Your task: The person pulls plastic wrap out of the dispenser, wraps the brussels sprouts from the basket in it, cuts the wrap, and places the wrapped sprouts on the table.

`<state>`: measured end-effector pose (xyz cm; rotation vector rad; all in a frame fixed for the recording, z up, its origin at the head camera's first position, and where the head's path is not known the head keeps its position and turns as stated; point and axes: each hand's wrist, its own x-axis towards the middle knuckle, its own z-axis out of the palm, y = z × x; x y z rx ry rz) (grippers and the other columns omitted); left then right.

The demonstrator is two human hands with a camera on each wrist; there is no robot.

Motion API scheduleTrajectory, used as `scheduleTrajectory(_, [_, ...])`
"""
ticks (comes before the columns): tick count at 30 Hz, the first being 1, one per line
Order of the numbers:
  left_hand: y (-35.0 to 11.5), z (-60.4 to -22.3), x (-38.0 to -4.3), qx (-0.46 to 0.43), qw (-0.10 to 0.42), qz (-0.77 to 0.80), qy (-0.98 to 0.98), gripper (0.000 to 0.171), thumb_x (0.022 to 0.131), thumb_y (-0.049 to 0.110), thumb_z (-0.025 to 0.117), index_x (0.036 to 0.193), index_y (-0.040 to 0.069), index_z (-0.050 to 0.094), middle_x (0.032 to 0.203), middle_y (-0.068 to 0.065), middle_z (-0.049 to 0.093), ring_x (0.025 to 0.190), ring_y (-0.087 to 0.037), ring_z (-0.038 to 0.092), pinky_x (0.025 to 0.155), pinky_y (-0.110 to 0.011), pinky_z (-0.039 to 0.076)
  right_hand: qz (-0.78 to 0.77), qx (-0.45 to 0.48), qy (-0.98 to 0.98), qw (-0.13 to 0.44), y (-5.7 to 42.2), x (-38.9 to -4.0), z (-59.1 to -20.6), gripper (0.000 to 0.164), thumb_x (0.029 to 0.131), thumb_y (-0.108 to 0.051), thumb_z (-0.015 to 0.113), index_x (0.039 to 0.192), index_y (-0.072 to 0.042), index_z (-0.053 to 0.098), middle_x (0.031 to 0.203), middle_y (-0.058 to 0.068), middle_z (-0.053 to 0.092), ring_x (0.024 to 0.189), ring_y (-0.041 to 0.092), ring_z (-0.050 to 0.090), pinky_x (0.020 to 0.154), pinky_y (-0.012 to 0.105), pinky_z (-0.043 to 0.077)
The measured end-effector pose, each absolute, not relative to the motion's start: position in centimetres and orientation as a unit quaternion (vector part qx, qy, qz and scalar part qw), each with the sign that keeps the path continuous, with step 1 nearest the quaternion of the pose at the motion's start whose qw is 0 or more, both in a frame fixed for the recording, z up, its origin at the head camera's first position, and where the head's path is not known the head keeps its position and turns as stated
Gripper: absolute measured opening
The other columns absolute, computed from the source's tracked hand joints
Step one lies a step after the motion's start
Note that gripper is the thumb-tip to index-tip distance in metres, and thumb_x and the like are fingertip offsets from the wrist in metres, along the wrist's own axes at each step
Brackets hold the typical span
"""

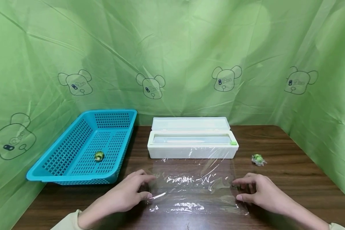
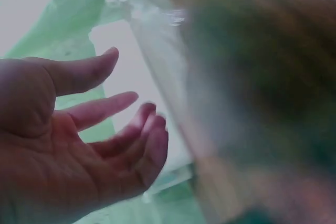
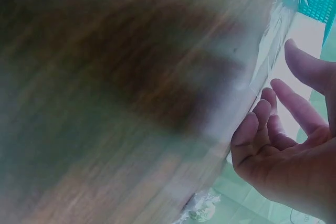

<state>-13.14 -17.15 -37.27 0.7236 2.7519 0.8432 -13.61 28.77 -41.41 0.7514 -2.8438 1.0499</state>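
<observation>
A clear sheet of plastic wrap lies on the table, reaching from the front of a white wrap dispenser towards me. The dispenser's lid is raised, and a green slider sits at its right end. My left hand is at the left edge of the sheet, its thumb and fingers apart in the left wrist view. At the right edge is my right hand, fingers loosely bent and apart from the thumb. Neither hand pinches anything; whether the fingertips touch the film I cannot tell.
A blue-green plastic basket stands on the left, holding a small round green vegetable. On the right lies a small green piece bundled in clear wrap. Green cloth hangs behind and beside the brown wooden table.
</observation>
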Motion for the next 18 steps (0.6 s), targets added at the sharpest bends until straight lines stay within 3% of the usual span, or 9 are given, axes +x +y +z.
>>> scheduleTrajectory(7, [-18.6,-31.6,-12.7,0.287,0.088,0.323,0.897,0.045,0.095,0.024,0.079,0.136,0.008,0.069,0.109,0.01,0.067,0.092,-0.009,0.063,0.076,-0.029,0.056,0.33,0.245,-0.912,0.013,28.7,-13.9,-41.1,0.039,0.082,-0.027,0.092,0.116,-0.012,0.08,0.084,-0.013,0.059,0.069,0.007,0.05,0.057,0.025,0.043])
scheduleTrajectory(14, [-22.5,-27.3,-16.2,0.259,0.038,0.276,0.925,0.042,0.097,0.023,0.079,0.136,0.009,0.07,0.096,0.007,0.068,0.092,-0.013,0.063,0.073,-0.032,0.053,0.316,0.244,-0.917,0.015,28.6,-13.9,-41.0,0.044,0.08,-0.029,0.093,0.117,-0.01,0.079,0.085,-0.013,0.059,0.069,0.006,0.048,0.057,0.025,0.041])
scheduleTrajectory(18, [-25.0,-26.7,-18.9,0.238,0.033,0.257,0.936,0.047,0.098,0.025,0.079,0.139,0.005,0.067,0.1,0.004,0.07,0.095,-0.017,0.064,0.073,-0.035,0.054,0.312,0.253,-0.915,0.022,28.7,-14.0,-41.3,0.048,0.078,-0.03,0.094,0.118,-0.009,0.079,0.084,-0.013,0.057,0.069,0.005,0.046,0.056,0.025,0.04])
